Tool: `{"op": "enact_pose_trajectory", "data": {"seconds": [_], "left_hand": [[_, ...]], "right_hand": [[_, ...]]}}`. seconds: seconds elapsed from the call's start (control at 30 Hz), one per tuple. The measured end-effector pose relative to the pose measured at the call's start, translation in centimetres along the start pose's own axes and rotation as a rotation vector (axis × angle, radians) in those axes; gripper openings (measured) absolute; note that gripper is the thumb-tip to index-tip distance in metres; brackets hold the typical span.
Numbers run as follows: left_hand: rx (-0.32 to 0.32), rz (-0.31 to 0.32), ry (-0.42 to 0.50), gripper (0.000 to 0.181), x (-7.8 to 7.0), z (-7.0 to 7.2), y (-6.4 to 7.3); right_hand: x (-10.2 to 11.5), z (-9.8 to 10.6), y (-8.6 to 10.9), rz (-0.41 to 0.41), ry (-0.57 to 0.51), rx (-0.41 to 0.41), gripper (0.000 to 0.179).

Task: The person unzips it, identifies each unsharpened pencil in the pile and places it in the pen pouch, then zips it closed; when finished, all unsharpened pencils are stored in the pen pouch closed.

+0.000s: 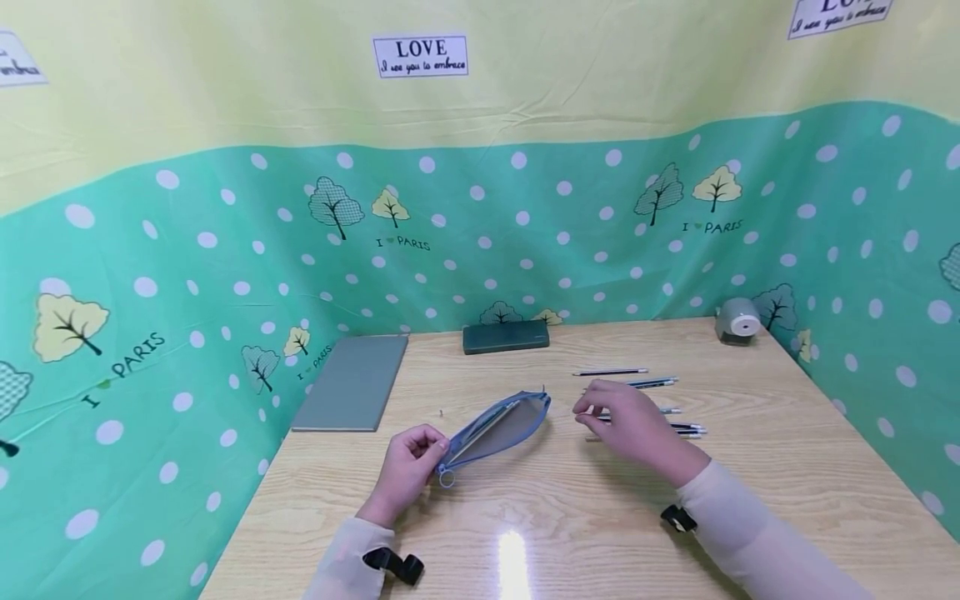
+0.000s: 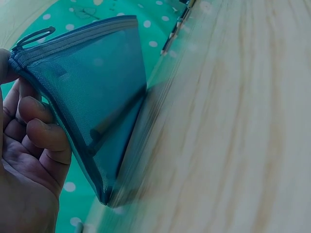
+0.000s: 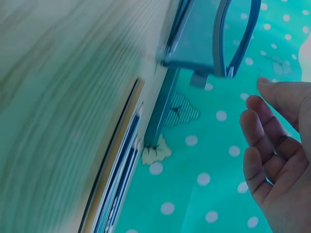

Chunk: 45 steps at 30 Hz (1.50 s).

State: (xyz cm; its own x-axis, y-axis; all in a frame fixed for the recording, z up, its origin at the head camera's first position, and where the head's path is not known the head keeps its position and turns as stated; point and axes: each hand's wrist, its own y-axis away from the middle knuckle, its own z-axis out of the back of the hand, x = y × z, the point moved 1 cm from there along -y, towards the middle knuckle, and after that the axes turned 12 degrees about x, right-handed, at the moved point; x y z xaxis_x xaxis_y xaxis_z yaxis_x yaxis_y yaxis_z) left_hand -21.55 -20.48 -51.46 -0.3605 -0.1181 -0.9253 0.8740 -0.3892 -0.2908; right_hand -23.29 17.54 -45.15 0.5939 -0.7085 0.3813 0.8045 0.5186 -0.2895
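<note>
Pale sleeves [image 1: 757,533], blue pouch [image 1: 513,429] in left hand [image 1: 407,468], long axis toward far right.

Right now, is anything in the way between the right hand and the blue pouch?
No, nothing visible stands between the right hand and the blue pouch. The pencils lie on the table around the right hand, not in that gap. The left hand holds the pouch's other end.

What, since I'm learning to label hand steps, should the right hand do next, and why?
Probably lower the right hand to the pencils and pinch one: that hand looks empty, the pencils lie near it, and the left hand holds the mesh pouch with its mouth open.
</note>
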Motion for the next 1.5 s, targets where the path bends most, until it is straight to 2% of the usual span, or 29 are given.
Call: {"op": "enact_pose_trajectory", "data": {"seconds": [0.3, 0.53, 0.77, 0.97, 1.3, 1.5], "left_hand": [[-0.012, 0.02, 0.008, 0.012, -0.1, 0.0, 0.0], [-0.01, 0.014, 0.014, 0.013, 0.1, 0.2, 0.0], [-0.012, 0.004, 0.014, 0.013, 0.2, 0.3, 0.0], [-0.008, -0.005, 0.01, 0.012, 0.1, 0.4, 0.1], [-0.001, -0.011, 0.008, 0.012, 0.1, 0.3, 0.1], [-0.012, 0.006, 0.005, 0.012, 0.1, 0.5, 0.0]], "right_hand": [[-2.6, 1.7, 2.1, -0.135, -0.023, -0.009, 0.009], [-5.0, 2.1, 2.9, -0.165, -0.067, -0.064, 0.013], [-6.4, 2.5, 3.7, -0.207, -0.124, -0.099, 0.013], [-7.0, 2.7, 4.1, -0.254, -0.185, -0.092, 0.008], [-8.5, 2.4, 4.4, -0.317, -0.165, -0.06, 0.007], [-9.4, 2.3, 4.5, -0.328, -0.171, -0.055, 0.007]]}}
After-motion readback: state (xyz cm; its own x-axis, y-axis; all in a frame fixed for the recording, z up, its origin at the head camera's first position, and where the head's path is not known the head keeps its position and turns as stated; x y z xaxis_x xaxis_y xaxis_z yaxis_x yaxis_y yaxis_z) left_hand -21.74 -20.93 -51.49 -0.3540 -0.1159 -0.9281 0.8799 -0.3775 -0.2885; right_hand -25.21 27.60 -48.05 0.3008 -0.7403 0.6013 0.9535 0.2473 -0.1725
